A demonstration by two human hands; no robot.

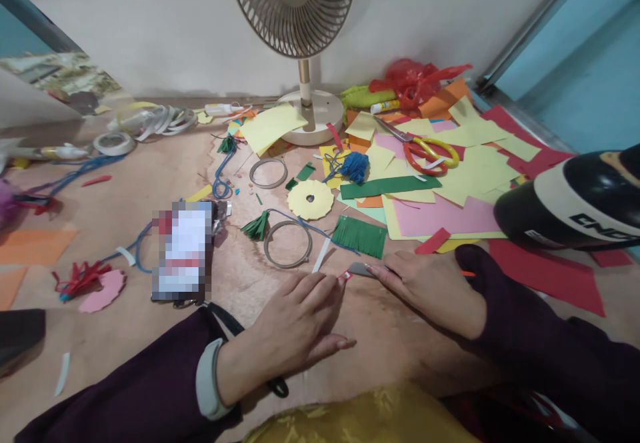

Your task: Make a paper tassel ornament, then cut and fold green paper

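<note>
My left hand (300,316) lies low over the table, thumb apart from the fingers. Its fingertips press on a small red and white piece (349,276). Close on the right, my right hand (433,290) is closed around what looks like a knife with a flat grey blade (361,269); most of it is hidden under the hand, and an orange end (468,274) shows behind. The blade tip comes near the red and white piece. Just beyond my hands lie a fringed green paper strip (360,235), a narrow white strip (323,255) and a bangle ring (289,244).
A fan (313,120) stands at the back. Coloured paper sheets (440,216) and red-yellow scissors (425,153) lie at right, beside a black bottle (565,200). A phone (183,250), pink scalloped paper (105,291), yellow scalloped disc (311,211) and tape roll (114,143) lie left and ahead.
</note>
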